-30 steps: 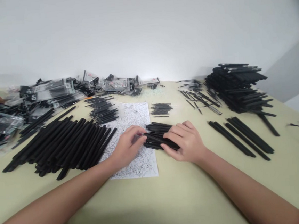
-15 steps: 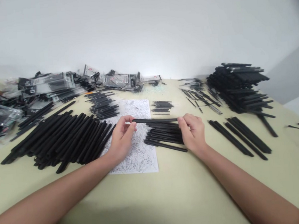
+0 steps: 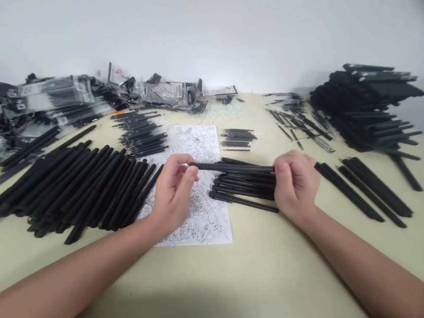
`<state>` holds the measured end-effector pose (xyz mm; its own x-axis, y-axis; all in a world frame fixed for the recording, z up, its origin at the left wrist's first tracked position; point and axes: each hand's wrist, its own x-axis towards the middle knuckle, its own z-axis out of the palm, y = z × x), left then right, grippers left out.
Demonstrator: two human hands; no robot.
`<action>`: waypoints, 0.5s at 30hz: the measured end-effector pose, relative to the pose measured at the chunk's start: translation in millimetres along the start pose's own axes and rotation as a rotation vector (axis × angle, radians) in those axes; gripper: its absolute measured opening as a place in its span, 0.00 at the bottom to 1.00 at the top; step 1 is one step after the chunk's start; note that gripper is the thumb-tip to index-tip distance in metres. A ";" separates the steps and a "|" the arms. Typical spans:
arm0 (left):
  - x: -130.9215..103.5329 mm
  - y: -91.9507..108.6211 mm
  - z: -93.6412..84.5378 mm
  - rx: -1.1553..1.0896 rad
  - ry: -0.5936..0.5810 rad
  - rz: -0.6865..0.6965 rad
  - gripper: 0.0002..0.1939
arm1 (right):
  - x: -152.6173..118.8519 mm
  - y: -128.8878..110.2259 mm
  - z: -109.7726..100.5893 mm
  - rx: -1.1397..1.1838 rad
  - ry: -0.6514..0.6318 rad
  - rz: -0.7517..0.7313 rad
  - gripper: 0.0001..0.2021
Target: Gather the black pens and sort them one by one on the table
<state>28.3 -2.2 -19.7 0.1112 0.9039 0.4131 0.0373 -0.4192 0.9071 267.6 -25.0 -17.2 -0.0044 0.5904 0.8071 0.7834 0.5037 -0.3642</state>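
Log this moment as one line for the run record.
left hand: pinches pen's left end | right hand: grips right end | black pen: level above small pen pile | scribbled paper: under left hand

Two bare arms are seen, coming in from the bottom edge — no sleeves are worn. The left hand and the right hand are bare too — no gloves, rings, watch or bands are seen. Short, plain nails are shown on the fingers.
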 end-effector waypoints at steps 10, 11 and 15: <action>0.2 11.1 0.3 -0.001 -0.082 0.023 0.15 | -5.1 10.8 3.9 0.031 0.150 -0.068 0.10; -0.2 12.3 0.4 -0.003 -0.095 0.019 0.16 | -4.4 12.0 5.1 0.041 0.172 -0.084 0.10; -0.9 15.5 1.0 0.016 -0.123 -0.003 0.18 | -1.5 15.9 11.7 0.080 0.264 -0.098 0.10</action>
<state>29.7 -9.6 -6.1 0.2324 0.8880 0.3969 0.0537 -0.4191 0.9063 272.7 -10.5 -29.7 0.0922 0.3571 0.9295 0.7359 0.6044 -0.3052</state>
